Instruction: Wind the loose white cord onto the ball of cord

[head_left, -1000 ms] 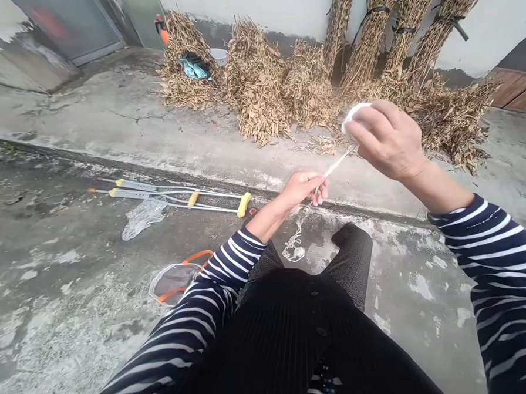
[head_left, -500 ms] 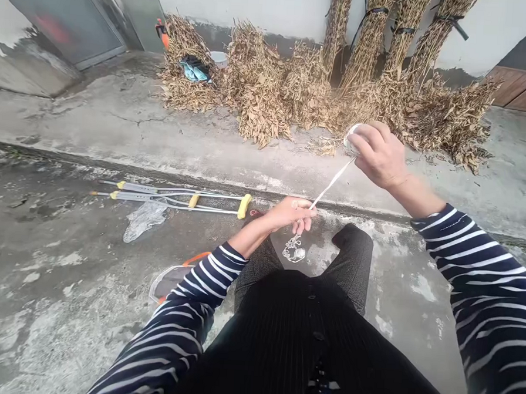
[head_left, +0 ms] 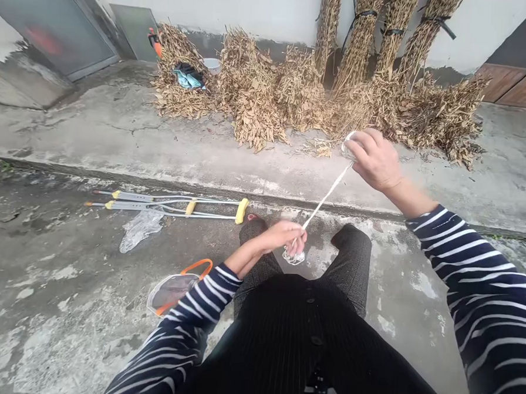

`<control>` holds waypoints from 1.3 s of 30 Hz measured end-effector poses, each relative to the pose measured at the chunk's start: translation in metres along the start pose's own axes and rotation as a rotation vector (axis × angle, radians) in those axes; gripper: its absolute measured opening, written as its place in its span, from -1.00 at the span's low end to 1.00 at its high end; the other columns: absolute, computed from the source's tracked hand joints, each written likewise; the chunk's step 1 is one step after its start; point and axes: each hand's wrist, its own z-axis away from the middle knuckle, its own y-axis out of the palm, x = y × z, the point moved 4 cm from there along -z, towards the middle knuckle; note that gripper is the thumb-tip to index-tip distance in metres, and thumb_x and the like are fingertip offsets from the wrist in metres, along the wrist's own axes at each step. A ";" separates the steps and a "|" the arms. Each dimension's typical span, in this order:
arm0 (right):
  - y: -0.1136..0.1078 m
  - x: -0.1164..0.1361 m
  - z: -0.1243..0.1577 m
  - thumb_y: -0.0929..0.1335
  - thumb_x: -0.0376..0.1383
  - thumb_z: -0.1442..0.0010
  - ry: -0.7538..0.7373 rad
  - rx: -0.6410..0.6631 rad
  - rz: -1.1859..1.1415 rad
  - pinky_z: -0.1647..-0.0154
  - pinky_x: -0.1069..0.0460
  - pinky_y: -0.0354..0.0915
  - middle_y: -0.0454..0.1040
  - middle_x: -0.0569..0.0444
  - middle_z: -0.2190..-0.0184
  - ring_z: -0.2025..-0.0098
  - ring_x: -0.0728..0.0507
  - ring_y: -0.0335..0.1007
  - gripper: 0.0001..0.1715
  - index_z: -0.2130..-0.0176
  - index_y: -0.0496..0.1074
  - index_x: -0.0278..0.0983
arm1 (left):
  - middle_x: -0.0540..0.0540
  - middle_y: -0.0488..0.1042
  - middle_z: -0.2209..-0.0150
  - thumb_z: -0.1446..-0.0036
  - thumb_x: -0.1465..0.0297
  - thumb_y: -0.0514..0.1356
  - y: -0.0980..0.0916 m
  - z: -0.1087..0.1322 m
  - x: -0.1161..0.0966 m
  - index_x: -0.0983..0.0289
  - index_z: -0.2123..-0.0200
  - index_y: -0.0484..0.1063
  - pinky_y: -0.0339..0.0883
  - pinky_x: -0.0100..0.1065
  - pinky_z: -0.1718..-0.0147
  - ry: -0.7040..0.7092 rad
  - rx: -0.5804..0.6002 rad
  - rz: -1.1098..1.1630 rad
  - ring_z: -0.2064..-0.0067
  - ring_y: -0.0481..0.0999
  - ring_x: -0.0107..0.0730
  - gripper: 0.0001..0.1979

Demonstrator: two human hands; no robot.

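I sit on concrete with my legs stretched forward. My right hand (head_left: 375, 159) is raised and closed around a white ball of string (head_left: 347, 140), only partly visible behind the fingers. A taut white strand (head_left: 326, 195) runs down and left from it to my left hand (head_left: 284, 236), which pinches the strand just above the ground. A small loose tangle of the same string (head_left: 294, 257) lies on the concrete under my left hand, between my legs.
A pair of crutches with yellow pads (head_left: 174, 203) lies to the left, with a clear plastic bag (head_left: 138, 228) beside it. A transparent bag with orange handles (head_left: 174, 286) sits by my left elbow. Bundles of dry stalks (head_left: 295, 93) are piled along the far wall.
Both hands have moved lower. The left hand has slid down the strand toward the ground, so the taut stretch between the hands is longer.
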 end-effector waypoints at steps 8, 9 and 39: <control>0.067 0.049 0.088 0.32 -0.20 -0.29 0.145 0.078 -0.352 0.08 -0.28 0.49 0.42 -0.23 -0.22 -0.29 -0.46 0.29 -0.45 -0.23 0.38 -0.25 | 0.03 0.48 0.55 -0.37 0.14 0.12 -0.001 0.028 -0.100 0.28 0.32 0.45 0.32 -0.46 0.61 0.425 -0.291 0.383 0.59 0.46 -0.49 -0.66; 0.070 0.062 0.097 0.34 -0.17 -0.26 0.173 0.083 -0.429 0.06 -0.30 0.48 0.44 -0.21 -0.20 -0.26 -0.46 0.31 -0.44 -0.22 0.38 -0.23 | 0.04 0.51 0.50 -0.41 0.18 0.08 -0.007 0.022 -0.109 0.28 0.25 0.48 0.34 -0.48 0.58 0.451 -0.390 0.395 0.53 0.51 -0.49 -0.67; 0.007 0.084 0.066 0.45 -0.27 0.20 0.928 0.440 -1.816 0.19 -0.10 0.53 0.65 -0.04 0.11 0.24 -0.19 0.55 -0.39 0.06 0.59 -0.25 | 0.17 0.69 0.15 -0.08 0.46 0.44 0.007 -0.052 -0.091 0.34 0.15 0.65 0.50 -0.28 -0.02 0.503 -0.220 -0.004 0.05 0.65 -0.33 -0.77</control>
